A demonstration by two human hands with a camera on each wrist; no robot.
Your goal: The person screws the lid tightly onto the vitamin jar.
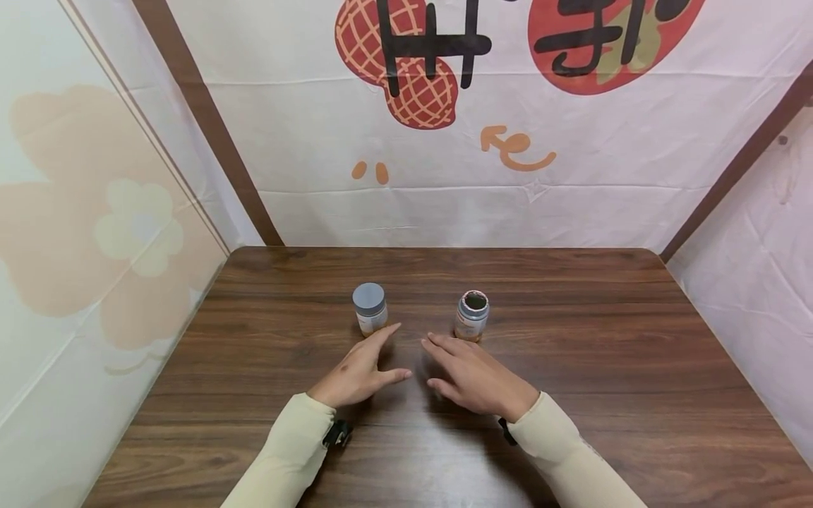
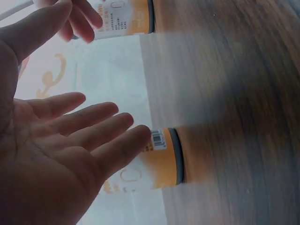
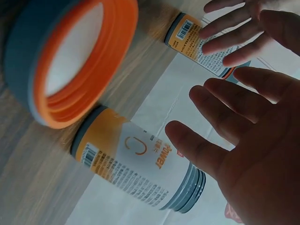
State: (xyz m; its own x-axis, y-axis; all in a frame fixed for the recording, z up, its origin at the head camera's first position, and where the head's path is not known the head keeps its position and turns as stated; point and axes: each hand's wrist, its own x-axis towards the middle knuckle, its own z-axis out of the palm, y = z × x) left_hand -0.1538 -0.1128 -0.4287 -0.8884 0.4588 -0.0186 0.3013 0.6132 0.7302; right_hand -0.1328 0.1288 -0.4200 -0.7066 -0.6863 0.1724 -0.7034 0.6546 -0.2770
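Fingers extended and holding nothing, my left hand (image 1: 352, 374) hovers just in front of a jar with a blue-grey lid (image 1: 370, 310). My right hand (image 1: 476, 377), likewise spread and bare, is in front of a second jar (image 1: 471, 326) whose mouth is uncovered. The right wrist view shows that jar's threaded neck (image 3: 190, 190) and its orange-and-white label. Close to that camera, a loose screw lid (image 3: 89, 61) lies on the table with its orange inside facing up; in the head view it is hidden. Both jars stand upright.
The jars and hands are over a dark wood-grain table (image 1: 571, 317). Behind it hangs a white printed cloth (image 1: 305, 141), and more cloth walls flank the left and right sides. A small black device (image 1: 337, 432) is strapped at the left wrist.
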